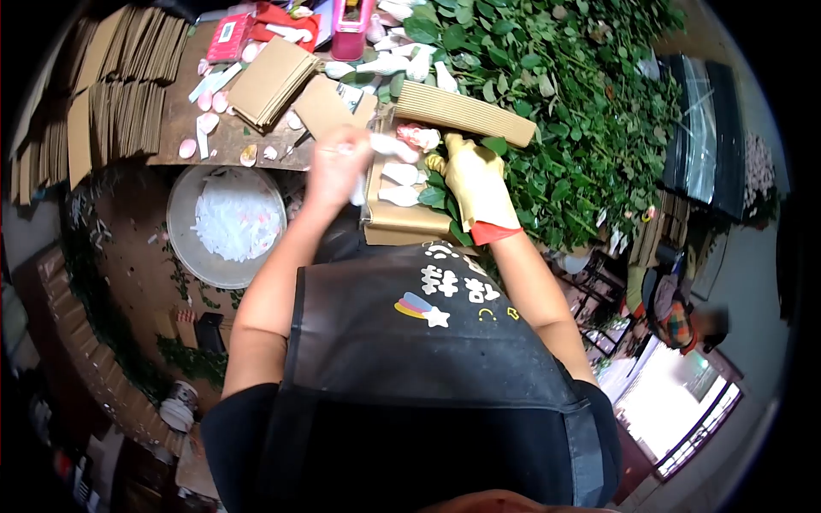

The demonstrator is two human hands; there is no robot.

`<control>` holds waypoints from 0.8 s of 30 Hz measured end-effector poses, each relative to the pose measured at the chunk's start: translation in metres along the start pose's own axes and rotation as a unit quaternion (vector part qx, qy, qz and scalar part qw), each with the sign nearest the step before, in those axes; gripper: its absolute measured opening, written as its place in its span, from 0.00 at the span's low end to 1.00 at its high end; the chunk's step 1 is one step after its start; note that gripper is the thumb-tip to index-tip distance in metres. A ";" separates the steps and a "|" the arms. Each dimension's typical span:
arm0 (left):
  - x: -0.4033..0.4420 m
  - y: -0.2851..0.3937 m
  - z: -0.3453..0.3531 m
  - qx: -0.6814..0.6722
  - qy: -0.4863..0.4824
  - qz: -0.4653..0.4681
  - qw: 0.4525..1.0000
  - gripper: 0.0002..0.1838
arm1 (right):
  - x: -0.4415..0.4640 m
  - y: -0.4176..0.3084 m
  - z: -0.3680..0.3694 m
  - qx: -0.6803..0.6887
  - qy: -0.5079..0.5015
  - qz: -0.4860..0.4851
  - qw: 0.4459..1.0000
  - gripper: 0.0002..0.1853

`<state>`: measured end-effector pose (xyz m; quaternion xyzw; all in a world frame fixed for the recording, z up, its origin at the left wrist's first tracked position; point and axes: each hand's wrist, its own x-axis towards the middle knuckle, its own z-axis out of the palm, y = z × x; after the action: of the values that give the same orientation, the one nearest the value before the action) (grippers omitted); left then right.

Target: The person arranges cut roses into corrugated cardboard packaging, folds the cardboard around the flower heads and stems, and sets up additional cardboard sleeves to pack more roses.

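At the far left, tall stacks of folded cardboard (128, 51) are standing beside the table (175, 124); no print is showing clearly on them. A tub (183, 244) is holding white strips (235, 227) below the table edge. Farther off, a pink packet (229, 38) is carrying a pale label, its writing too small to read, and a flat pile of cardboard sheets (265, 81) is lying nearer.

The left hand (338, 167), bare and blurred, is hanging just beside the bundle's left edge. Its fingers are looking curled, but I am not able to tell what, if anything, they are holding.

Just right of it, the flower bundle (402, 174) is lying between the 2 hands. At least 2 white-covered buds are pointing their long axes left to right, heads leftward, with 1 pink bloom (416, 135) beyond them. A corrugated cardboard flap (466, 113) is running along the far side.

Below, the apron (368, 342) is showing large white characters, not surely legible, and a shooting star.

The right hand (475, 175), yellow-gloved, is lying nearer the stem end, partly curled; whether it is gripping stems is staying unclear. Leafy stems (564, 111) are spreading rightward.
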<state>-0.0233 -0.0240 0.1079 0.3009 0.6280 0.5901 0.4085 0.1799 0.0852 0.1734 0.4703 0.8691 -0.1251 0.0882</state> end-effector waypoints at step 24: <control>-0.029 -0.003 -0.006 0.039 -0.135 -0.101 0.985 0.14 | -0.020 -0.004 0.017 -0.043 -0.032 -0.165 0.985 0.09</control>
<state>-0.0138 -0.0525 0.1099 0.3281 0.6172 0.4747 0.5349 0.1882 0.0617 0.1635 0.3123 0.9360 -0.1155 0.1146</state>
